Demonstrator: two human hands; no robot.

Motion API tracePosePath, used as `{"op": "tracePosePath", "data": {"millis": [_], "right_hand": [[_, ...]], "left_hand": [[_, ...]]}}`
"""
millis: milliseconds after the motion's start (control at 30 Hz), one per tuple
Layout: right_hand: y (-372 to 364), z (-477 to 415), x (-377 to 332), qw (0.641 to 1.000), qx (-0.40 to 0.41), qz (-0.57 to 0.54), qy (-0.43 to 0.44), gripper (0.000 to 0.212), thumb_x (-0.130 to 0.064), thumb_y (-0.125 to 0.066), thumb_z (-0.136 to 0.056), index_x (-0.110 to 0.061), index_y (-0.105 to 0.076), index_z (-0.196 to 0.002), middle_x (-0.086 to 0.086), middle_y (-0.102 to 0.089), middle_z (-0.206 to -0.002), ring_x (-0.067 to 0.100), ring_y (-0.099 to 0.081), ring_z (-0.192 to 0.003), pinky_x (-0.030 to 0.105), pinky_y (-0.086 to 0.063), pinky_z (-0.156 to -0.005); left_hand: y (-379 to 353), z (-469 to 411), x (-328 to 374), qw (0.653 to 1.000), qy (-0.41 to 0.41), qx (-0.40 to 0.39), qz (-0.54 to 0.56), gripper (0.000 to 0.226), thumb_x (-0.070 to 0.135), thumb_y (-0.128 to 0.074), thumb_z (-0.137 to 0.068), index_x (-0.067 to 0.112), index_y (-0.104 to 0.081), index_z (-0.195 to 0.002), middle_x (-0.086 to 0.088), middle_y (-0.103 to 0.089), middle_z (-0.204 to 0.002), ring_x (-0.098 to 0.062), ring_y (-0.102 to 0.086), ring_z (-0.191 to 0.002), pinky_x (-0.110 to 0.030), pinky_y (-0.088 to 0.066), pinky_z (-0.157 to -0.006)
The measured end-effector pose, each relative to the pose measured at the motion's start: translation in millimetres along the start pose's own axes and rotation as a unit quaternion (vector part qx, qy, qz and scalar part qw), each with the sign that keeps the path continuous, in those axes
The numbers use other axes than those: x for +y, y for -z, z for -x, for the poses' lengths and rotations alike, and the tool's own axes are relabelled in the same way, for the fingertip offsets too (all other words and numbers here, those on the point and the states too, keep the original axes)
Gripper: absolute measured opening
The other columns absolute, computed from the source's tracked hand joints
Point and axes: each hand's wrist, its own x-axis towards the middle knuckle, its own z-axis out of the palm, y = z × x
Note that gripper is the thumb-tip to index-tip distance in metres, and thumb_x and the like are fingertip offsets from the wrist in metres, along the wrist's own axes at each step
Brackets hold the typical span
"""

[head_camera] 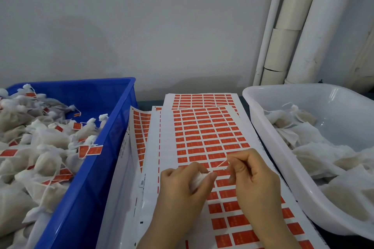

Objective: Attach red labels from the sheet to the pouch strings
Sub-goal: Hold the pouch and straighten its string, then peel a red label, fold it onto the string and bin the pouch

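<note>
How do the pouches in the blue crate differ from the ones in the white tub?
The crate pouches carry red labels on their strings; the tub pouches show none. The crate pouches heap near the rim; the tub pouches lie lower, leaving bare wall. Both are white drawstring pouches.

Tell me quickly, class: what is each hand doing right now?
Left hand: closed round a white pouch.
Right hand: pinching the string of that pouch.

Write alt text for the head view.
Over a sheet of red labels, the left hand holds a white pouch while the right hand pinches its string. A blue bin of labelled pouches sits left, a white tub of unlabelled pouches right.
</note>
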Motion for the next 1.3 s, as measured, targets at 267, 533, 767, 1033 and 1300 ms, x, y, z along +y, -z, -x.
{"op": "tracePosePath", "data": {"millis": [267, 533, 767, 1033, 1300], "right_hand": [[2.8, -1.5, -2.0, 0.999, 0.026, 0.035, 0.005, 0.011, -0.036, -0.051, -0.077, -0.036, -0.049, -0.067, -0.034, -0.051, -0.059, -0.008, -0.058, -0.059, 0.002, -0.032, -0.049], [6.7, -4.2, 1.4, 0.998, 0.052, 0.036, 0.006, 0.008, -0.039, -0.048, -0.079, -0.038, -0.048, -0.071, -0.032, -0.053, -0.070, -0.006, -0.058, -0.059, 0.002, -0.036, -0.048], [4.5, -3.4, -3.1, 0.999, 0.031, 0.023, -0.002, 0.007, -0.039, -0.048, -0.077, -0.037, -0.049, -0.071, -0.032, -0.053, -0.070, -0.005, -0.056, -0.060, 0.002, -0.034, -0.055], [-3.9, 0.0, -14.5, 0.999, -0.021, -0.022, 0.014, 0.005, -0.042, -0.049, -0.075, -0.038, -0.050, -0.073, -0.031, -0.059, -0.067, -0.011, -0.059, -0.078, 0.001, -0.042, -0.052], [-5.6, 6.7, -16.7, 0.991, -0.038, -0.018, 0.124, 0.006, -0.044, -0.049, -0.084, -0.044, -0.048, -0.078, -0.033, -0.057, -0.073, -0.013, -0.055, -0.087, -0.004, -0.038, -0.070]], "left_hand": [[-0.4, -1.2, -6.8, 0.987, -0.006, -0.054, -0.150, 0.023, 0.061, -0.030, -0.090, 0.040, -0.040, -0.091, 0.019, -0.058, -0.116, -0.001, -0.026, -0.096, -0.031, -0.027, -0.109], [0.0, 0.6, 2.8, 0.988, -0.016, -0.079, -0.132, 0.016, 0.061, -0.032, -0.090, 0.048, -0.032, -0.099, 0.023, -0.053, -0.118, 0.005, -0.030, -0.095, -0.032, -0.025, -0.112], [2.8, 4.5, 2.0, 0.990, -0.064, -0.051, -0.115, 0.043, 0.065, -0.007, -0.076, 0.048, -0.039, -0.100, 0.026, -0.054, -0.118, 0.014, -0.035, -0.090, -0.030, -0.010, -0.114], [7.1, 8.9, 12.5, 0.990, -0.005, 0.054, 0.131, 0.060, 0.071, -0.037, -0.082, 0.025, -0.065, -0.057, 0.017, -0.055, -0.048, -0.002, -0.054, -0.051, -0.010, -0.041, -0.051], [29.8, 0.8, 8.3, 0.731, 0.313, -0.181, 0.579, 0.035, 0.037, -0.057, -0.085, 0.007, -0.074, -0.089, -0.001, -0.046, -0.047, -0.008, -0.036, -0.032, -0.014, -0.030, -0.033]]}}
